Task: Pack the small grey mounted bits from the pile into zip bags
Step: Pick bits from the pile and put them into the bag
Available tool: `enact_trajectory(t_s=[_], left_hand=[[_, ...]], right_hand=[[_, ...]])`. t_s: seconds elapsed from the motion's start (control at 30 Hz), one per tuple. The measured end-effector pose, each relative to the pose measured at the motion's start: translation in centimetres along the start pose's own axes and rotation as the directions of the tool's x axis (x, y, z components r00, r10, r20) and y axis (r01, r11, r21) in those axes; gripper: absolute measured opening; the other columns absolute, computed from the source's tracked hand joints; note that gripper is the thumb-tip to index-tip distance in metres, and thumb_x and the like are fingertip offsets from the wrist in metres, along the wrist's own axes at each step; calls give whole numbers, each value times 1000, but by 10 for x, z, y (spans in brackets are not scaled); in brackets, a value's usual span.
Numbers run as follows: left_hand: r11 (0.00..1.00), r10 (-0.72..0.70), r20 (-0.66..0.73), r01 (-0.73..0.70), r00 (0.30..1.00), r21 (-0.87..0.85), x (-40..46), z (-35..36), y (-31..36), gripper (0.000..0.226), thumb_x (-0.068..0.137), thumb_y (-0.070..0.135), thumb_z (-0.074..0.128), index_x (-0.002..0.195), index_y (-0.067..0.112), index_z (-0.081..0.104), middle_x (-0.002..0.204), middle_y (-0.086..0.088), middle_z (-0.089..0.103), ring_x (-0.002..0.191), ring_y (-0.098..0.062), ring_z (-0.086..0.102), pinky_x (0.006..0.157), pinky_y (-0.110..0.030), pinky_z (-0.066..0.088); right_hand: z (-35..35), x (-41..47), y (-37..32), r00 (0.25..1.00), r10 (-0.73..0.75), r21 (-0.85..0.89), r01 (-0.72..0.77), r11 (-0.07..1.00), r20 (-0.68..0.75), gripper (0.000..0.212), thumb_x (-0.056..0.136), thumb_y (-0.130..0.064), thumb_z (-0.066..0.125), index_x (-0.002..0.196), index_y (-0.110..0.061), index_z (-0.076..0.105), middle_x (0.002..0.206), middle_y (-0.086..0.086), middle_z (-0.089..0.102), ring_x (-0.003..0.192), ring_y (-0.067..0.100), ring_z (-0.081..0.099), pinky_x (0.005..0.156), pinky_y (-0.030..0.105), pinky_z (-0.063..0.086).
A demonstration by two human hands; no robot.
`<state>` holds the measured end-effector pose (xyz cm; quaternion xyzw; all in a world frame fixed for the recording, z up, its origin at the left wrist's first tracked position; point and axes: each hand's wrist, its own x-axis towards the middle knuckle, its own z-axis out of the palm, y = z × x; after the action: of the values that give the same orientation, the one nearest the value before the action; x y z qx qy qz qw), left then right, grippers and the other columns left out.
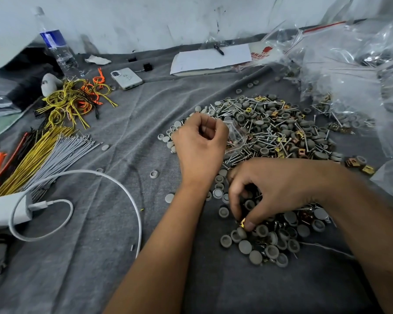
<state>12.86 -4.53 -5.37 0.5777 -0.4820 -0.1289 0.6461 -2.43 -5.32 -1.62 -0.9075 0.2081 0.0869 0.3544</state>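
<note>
A big pile of small grey mounted bits (279, 130), mixed with screws and brass clips, lies on the grey cloth at centre right. A smaller heap of grey bits (266, 243) sits nearer me. My left hand (200, 141) is curled at the pile's left edge and grips a small clear zip bag (236, 134) that holds a few pieces. My right hand (272, 191) reaches down into the near heap, its thumb and fingers pinching a small brass clip (242, 222) among the bits.
Clear zip bags (349, 64) are heaped at the right. Left of the pile lie yellow, orange and grey ties (61, 141), a white charger cable (114, 177), a phone (126, 78), a water bottle (55, 46) and a notepad with a pen (211, 58).
</note>
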Motion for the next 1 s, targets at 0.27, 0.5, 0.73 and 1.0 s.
enact_trajectory(t_s=[0.27,0.5,0.73,1.0], left_hand=[[1000,-6,-4,6,1000,28,0,-2,1,20,85,13,70,69,20,63,53,13,56,48,-1,48,47,-21,40],[998,-9,-11,10,1000,64,0,-1,1,16,85,18,69,71,20,64,58,12,58,51,-1,50,53,-23,44],[998,-3,-11,4,1000,65,0,-1,2,15,86,15,69,72,18,66,59,10,60,52,-1,51,53,-22,43],[998,-4,2,4,1000,55,0,-2,3,15,84,13,69,70,17,65,58,10,58,52,-1,49,53,-22,42]], right_hand=[[-4,0,8,997,20,94,-13,996,-78,9,88,-28,81,83,-29,73,86,-6,70,82,12,69,78,37,57],[-13,-7,19,894,-38,381,228,896,-446,8,92,-5,73,95,-8,67,86,9,76,78,24,73,71,26,58],[-14,-7,27,803,-57,359,328,874,-593,25,80,2,83,97,-16,77,93,6,78,91,21,76,90,34,61],[-14,-6,27,739,-70,287,345,894,-670,27,74,-2,88,95,-16,77,89,0,79,86,14,76,81,22,60]])
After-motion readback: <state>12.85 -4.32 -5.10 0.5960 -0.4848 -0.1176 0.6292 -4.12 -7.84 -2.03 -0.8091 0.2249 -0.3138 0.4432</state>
